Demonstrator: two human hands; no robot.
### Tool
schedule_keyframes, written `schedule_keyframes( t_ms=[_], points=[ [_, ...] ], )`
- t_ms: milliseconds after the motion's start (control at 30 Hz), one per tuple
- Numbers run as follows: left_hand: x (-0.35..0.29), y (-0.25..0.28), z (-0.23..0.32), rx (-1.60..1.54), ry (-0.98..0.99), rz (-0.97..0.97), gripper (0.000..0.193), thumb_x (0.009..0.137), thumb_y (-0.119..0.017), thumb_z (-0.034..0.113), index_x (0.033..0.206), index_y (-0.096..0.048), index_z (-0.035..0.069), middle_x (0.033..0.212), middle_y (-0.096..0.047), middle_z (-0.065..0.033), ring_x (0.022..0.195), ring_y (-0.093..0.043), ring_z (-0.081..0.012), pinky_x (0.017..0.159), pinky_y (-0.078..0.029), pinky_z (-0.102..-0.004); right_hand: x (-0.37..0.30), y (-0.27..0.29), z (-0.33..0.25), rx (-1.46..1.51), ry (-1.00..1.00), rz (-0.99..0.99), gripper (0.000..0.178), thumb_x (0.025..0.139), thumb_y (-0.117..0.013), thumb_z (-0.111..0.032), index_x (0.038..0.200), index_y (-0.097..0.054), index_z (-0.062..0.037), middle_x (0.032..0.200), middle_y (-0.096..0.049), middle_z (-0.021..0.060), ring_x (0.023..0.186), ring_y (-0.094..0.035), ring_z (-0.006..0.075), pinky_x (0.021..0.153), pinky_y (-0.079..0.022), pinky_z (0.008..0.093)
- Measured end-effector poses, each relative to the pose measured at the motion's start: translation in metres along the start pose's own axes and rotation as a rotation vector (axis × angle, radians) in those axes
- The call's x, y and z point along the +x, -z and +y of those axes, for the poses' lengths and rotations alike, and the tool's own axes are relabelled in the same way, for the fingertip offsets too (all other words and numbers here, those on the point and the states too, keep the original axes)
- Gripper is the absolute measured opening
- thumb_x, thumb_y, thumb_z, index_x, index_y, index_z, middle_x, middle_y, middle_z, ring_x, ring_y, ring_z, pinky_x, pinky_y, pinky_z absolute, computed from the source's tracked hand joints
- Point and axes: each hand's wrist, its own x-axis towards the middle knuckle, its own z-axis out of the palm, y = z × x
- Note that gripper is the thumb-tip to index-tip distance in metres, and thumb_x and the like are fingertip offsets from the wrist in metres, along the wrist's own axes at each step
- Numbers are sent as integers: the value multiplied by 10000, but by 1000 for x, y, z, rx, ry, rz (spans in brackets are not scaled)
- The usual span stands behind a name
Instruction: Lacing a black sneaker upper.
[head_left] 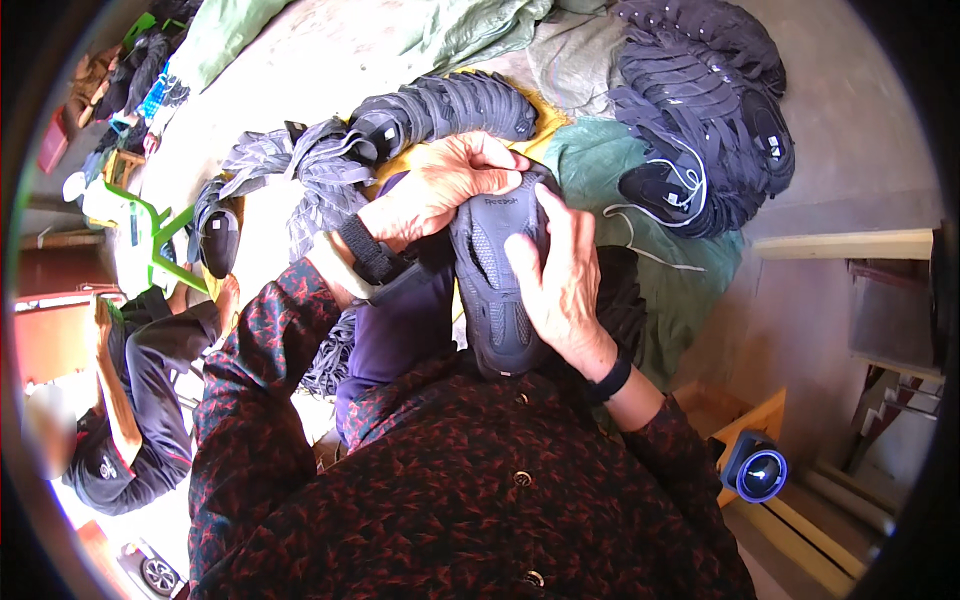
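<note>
A dark grey shoe upper (500, 325) lies over my lap with its rounded toe toward me. My left hand (437, 188) pinches its far edge between thumb and fingers. Along its right side my right hand (562, 278) holds the upper, the thumb stretched over the front face and the fingers partly behind. Whether a needle or thread is at the left fingertips is too small to tell. Just beyond my hands, a curved row of nested black shoe uppers (450, 108) rests on yellow cloth (550, 122).
A large pile of black uppers (700, 100) and a white cord (690, 180) lie at the far right on green cloth (590, 150). Bundled dark uppers (325, 170) sit at left. Beyond are a green plastic chair (160, 235) and a seated person (165, 390). Wooden furniture (845, 246) stands right.
</note>
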Motion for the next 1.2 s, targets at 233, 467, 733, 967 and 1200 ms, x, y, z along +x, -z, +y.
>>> schedule_keyframes(
  t_ms=[233, 467, 733, 967, 1200],
  points=[
    [-4, 9, -7, -76, -81, 1, 143, 926, -728, 62, 1045, -682, -3, 1138, -700, -106, 1020, -671, -166, 960, -538, -298, -7, -3, -20, -252, -27, -71, 1028, 723, -852, -462, 1518, -350, -45, 1191, -477, 201, 1061, -539, 388, 917, -459, 495],
    [-55, 92, 16, -78, -159, 294, 158, 985, -679, 199, 1061, -678, 60, 1136, -680, -70, 976, -668, -156, 934, -533, -322, -3, 1, -22, -313, -7, -79, 1023, 736, -847, -479, 1522, -345, -58, 1191, -477, 192, 1076, -544, 396, 929, -472, 510],
    [-244, 212, -92, 983, 522, 488, 303, 903, -618, 242, 825, -682, -44, 647, -658, -132, 576, -657, -203, 575, -564, -351, -3, 6, -18, -293, -32, -120, 968, 825, -789, -456, 1561, -299, -62, 1285, -456, 251, 1168, -528, 441, 990, -451, 520],
    [-443, 166, -243, 470, 1487, 185, 249, 925, -623, 239, 946, -726, 14, 930, -737, -155, 730, -720, -278, 651, -631, -411, -1, 4, -13, -291, 42, -138, 885, 898, -724, -442, 1556, -296, -34, 1280, -458, 260, 1165, -540, 449, 979, -466, 508],
    [-434, 172, -262, 1130, 745, 439, 312, 863, -645, 315, 776, -703, 21, 737, -686, -207, 703, -678, -373, 650, -522, -481, 0, 4, -11, -317, 66, -136, 853, 925, -697, -429, 1546, -285, -14, 1283, -450, 276, 1173, -528, 472, 984, -461, 519]
  ],
)
